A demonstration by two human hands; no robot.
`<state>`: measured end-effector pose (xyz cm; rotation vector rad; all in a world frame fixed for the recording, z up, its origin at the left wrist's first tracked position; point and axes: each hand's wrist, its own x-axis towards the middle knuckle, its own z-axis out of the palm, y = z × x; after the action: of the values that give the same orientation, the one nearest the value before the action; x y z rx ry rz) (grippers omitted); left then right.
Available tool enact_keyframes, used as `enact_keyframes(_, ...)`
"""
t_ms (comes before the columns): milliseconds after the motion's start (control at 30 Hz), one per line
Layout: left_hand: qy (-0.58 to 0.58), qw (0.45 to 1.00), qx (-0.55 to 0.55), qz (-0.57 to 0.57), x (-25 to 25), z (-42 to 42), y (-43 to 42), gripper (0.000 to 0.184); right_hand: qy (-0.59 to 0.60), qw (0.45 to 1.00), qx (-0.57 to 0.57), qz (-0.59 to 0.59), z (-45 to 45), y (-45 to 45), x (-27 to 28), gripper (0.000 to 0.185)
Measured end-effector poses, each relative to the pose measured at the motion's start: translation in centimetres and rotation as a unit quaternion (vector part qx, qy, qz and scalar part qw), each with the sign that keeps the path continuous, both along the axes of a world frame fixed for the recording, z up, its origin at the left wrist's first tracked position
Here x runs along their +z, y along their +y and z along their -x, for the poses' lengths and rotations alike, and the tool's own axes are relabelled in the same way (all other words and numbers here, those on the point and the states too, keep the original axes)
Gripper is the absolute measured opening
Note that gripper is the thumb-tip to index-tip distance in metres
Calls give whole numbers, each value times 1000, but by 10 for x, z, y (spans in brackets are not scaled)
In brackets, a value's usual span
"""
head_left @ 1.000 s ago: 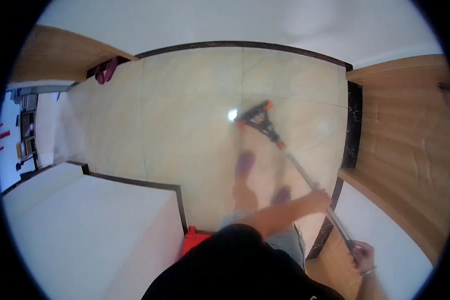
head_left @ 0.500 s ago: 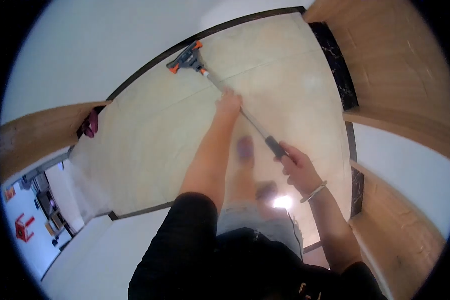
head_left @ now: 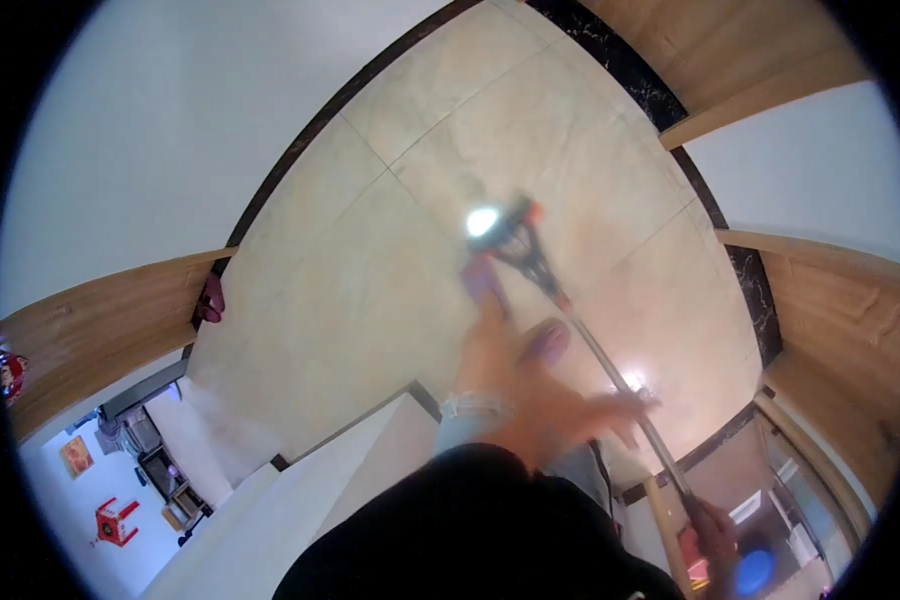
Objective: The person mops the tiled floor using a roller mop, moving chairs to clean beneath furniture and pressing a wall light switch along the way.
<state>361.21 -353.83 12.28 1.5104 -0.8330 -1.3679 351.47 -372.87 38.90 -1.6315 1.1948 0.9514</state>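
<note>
A long-handled floor mop (head_left: 595, 347) runs diagonally across the middle of my view. Its dark head (head_left: 530, 262) with orange ends is blurred and lies on the tiles just beyond my feet. My left hand (head_left: 602, 418) is smeared by motion, its fingers loosely about the grey pole at mid-length. Lower right, my right hand (head_left: 712, 538) is closed around the dark grip at the pole's end, partly in shadow. Below the mop head are my feet in purplish slippers (head_left: 545, 343).
Pale floor tiles (head_left: 390, 250) are bordered by dark skirting. Wooden door frames (head_left: 120, 300) stand left and right. A purple shoe (head_left: 211, 300) lies by the left frame. A white wall corner (head_left: 390, 430) juts in near my left arm. A red stool (head_left: 116, 522) shows in the room lower left.
The mop head has come back from the far skirting to near my feet. My right hand has drawn down and right, my left hand lower and to the right. My view has turned.
</note>
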Motion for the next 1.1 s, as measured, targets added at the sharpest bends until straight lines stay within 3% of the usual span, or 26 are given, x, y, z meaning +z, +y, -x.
enact_keyframes(33,-103,994,-45,-6,16,23,-40,90,26,999,8,36,20,-26,24,32)
enact_keyframes(100,-138,986,-47,76,0,60,-89,68,51,996,13,68,45,-60,52,32)
enact_keyframes(167,-138,988,-21,68,-7,62,-92,57,-107,976,167,89,51,-67,49,24)
enact_keyframes(233,-202,972,44,109,-35,78,-82,34,8,951,294,91,126,-112,1,19)
enact_keyframes(267,-206,976,37,55,-38,82,-71,31,94,988,125,-6,93,-76,8,19)
enact_keyframes(300,-205,978,32,2,-39,81,-58,29,41,997,58,-14,90,-46,1,26)
enact_keyframes(333,-226,971,-73,15,-59,69,-45,30,27,997,29,-71,74,-21,-6,35)
enact_keyframes(367,-240,954,-173,38,-75,55,-32,31,-14,992,81,-98,80,-14,-29,38)
enact_keyframes(400,-257,954,-156,4,-85,35,-11,28,-9,999,0,-54,50,28,-39,32)
enact_keyframes(433,-291,950,-106,-40,-101,3,18,25,-20,995,-27,-96,31,43,-67,34)
enact_keyframes(533,-360,913,66,-180,-146,-116,114,18,-116,984,35,-128,-68,110,-135,46)
enact_keyframes(567,-377,889,133,-225,-160,-159,146,16,-146,979,48,-134,-137,151,-124,46)
enact_keyframes(600,-362,868,214,-263,-142,-202,178,23,-130,976,109,-136,-187,175,-140,47)
enact_keyframes(633,-342,842,299,-291,-127,-245,210,34,-213,953,53,-211,-234,204,-159,47)
enact_keyframes(667,-413,816,253,-315,-79,-288,230,48,-200,954,83,-209,-286,230,-165,47)
enact_keyframes(700,-435,810,311,-241,-110,-326,262,59,-187,953,113,-208,-338,255,-171,47)
enact_keyframes(767,-406,803,339,-274,-68,-390,289,65,-264,935,183,-149,-416,288,-184,44)
enact_keyframes(800,-400,809,335,-270,-61,-408,287,65,-312,917,216,-124,-438,295,-196,42)
enact_keyframes(867,-446,800,198,-349,-61,-438,283,47,-299,927,178,-141,-448,276,-200,40)
enact_keyframes(900,-470,790,127,-373,-86,-438,262,45,-315,920,193,-130,-430,251,-211,38)
enact_keyframes(933,-500,780,57,-372,-117,-418,239,56,-330,913,207,-119,-413,225,-221,37)
enact_keyframes(967,-475,854,105,-188,-149,-390,228,51,-213,960,158,-93,-389,206,-193,36)
enact_keyframes(1000,-410,900,71,-128,-135,-364,199,50,-61,985,158,-21,-373,193,-150,36)
enact_keyframes(1033,-340,937,35,-67,-116,-329,156,50,-37,988,147,32,-335,172,-130,37)
enact_keyframes(1067,-317,882,306,170,-139,-259,94,31,-39,993,98,45,-289,147,-101,36)
enact_keyframes(1100,-352,889,214,201,-101,-225,86,50,-44,996,49,58,-244,123,-72,36)
